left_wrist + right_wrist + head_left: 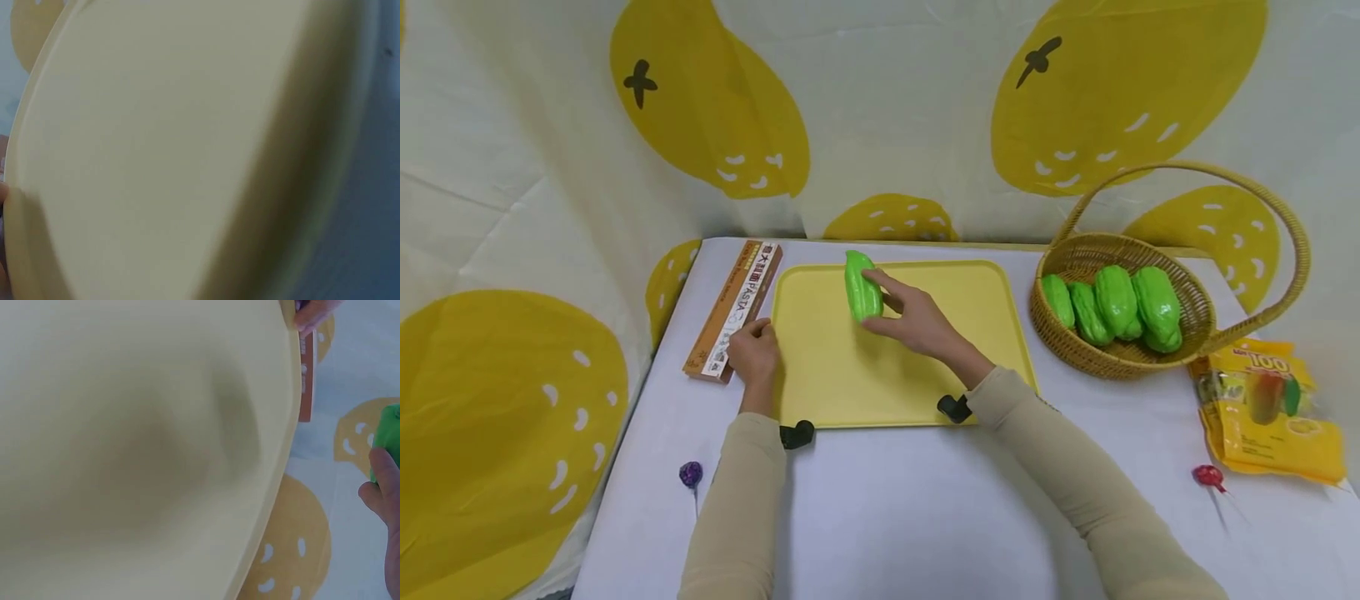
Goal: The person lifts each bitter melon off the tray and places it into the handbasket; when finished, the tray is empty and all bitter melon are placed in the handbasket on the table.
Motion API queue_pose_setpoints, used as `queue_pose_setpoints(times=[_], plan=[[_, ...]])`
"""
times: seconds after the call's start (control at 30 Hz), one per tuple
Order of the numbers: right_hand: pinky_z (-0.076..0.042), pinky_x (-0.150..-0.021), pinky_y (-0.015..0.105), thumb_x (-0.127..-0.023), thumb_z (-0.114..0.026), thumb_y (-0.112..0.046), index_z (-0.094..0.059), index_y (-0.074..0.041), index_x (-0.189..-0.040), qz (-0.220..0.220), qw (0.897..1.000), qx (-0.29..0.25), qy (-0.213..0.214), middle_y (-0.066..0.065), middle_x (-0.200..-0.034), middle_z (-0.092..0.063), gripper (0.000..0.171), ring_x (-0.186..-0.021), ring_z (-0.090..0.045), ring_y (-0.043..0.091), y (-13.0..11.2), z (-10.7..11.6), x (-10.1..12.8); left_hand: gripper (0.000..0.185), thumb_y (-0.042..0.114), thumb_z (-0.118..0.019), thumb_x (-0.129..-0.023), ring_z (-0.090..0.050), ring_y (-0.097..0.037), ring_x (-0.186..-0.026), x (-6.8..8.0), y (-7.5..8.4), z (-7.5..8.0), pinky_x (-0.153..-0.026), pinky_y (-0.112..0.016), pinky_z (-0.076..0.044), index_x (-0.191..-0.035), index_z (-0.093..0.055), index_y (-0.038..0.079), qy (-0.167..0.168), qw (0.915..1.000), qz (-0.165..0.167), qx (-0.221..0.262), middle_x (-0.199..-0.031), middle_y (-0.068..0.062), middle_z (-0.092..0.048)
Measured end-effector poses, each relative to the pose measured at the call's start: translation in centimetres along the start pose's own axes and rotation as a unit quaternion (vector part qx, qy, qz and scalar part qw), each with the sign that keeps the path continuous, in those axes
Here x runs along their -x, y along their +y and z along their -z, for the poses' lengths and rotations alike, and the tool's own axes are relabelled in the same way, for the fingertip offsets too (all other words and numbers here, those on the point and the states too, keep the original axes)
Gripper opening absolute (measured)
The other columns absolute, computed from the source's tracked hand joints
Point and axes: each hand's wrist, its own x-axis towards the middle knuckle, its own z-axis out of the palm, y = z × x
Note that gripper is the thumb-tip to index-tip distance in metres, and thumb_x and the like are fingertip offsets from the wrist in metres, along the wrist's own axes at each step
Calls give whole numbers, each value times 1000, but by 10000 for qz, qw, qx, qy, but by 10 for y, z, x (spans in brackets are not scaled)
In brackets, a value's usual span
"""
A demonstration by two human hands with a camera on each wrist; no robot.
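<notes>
**Green gourd upright over the tray's far edge**

Yellow tray (850, 375) fills the frame's centre; the right hand (917, 321) grasps the gourd (862, 286), long axis near vertical, up-left of the palm. Left hand (754, 354), fingers curled, rests at the tray's left rim, farther off.

A: What can't you see at the tray (820, 392)?
B: Both wrist views blur it and crop its edges. The gourd (389, 445) beside it is cut off at the right edge.
</notes>
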Motion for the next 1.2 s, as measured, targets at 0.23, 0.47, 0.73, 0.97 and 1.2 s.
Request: queue_pose_setpoints(times=[0.23,0.47,0.73,0.97,1.2], plan=[[-46,-113,48,-92,-76,-21,-38,-25,-158,-176,9993,-203,265,3,-170,-26,76,-148,-42,35,0,34,26,27,13,-57,-102,-66,-39,-113,2,-1,1,-99,-52,-53,-121,-74,4,-87,9999,116,88,-123,-20,-72],[-52,-105,43,-94,-74,-16,-33,-26,-160,-229,9980,-421,423,3,-170,-23,78,-149,-40,36,10,67,51,28,12,-56,-102,-65,-40,-115,4,-1,4,-101,-53,-52,-122,-74,5,-70,9998,122,118,-124,-20,-72],[-49,-109,35,-96,-72,-19,-32,-30,-160,-528,9943,-210,904,-1,-172,-20,77,-150,-38,35,19,107,78,27,12,-57,-101,-65,-39,-115,5,-3,3,-101,-52,-53,-121,-74,4,-52,9997,178,173,-124,-20,-71],[-51,-90,8,-97,-69,-16,-26,-28,-163,-863,9851,-379,1439,10,-172,-19,80,-149,-36,40,26,153,109,28,11,-56,-101,-65,-39,-115,5,-2,2,-101,-52,-52,-121,-74,3,-72,9997,136,170,-124,-21,-71],[-46,-94,5,-99,-68,-30,-17,-41,-162,-1628,9744,298,1521,4,-173,-11,82,-151,-33,40,41,190,137,28,10,-56,-101,-65,-40,-113,5,-2,1,-99,-53,-53,-122,-73,2,-40,9998,-29,206,-122,-23,-71]])
